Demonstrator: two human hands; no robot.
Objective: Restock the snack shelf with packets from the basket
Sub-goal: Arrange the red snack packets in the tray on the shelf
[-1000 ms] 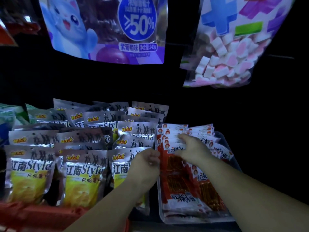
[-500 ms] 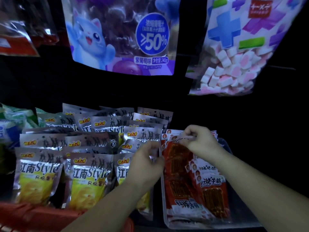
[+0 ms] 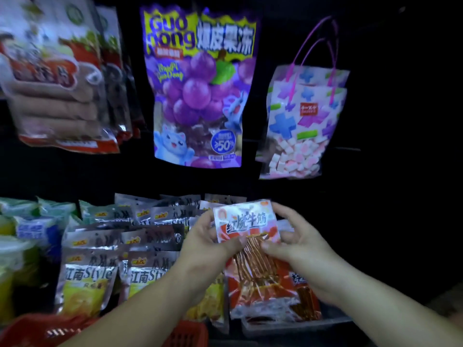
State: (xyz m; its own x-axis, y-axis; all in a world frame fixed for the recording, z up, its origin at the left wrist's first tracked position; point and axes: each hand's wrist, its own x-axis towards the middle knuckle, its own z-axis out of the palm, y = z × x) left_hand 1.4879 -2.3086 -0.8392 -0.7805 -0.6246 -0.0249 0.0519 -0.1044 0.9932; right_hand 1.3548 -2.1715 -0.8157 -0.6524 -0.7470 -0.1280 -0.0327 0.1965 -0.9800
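Note:
A stack of red-and-white snack packets [image 3: 246, 222] with orange sticks showing through stands upright in a clear tray [image 3: 288, 326] on the shelf. My left hand [image 3: 208, 242] grips the stack's left side, thumb on the front. Gripping its right side is my right hand [image 3: 295, 240], also with the thumb on the front. The packets' lower ends rest in the tray. A red basket [image 3: 37, 331] shows at the bottom left edge, its contents hidden.
Silver-and-yellow packets [image 3: 87, 279] fill the shelf rows to the left, with green and blue packs [image 3: 32, 226] beyond. Above hang a purple grape jelly bag [image 3: 198, 88], a marshmallow bag [image 3: 303, 126] and red sausage packs [image 3: 57, 78]. The right side is dark.
Both hands have raised the red packets from leaning back in the tray to standing upright, and now hold the stack from both sides. The view has tilted up.

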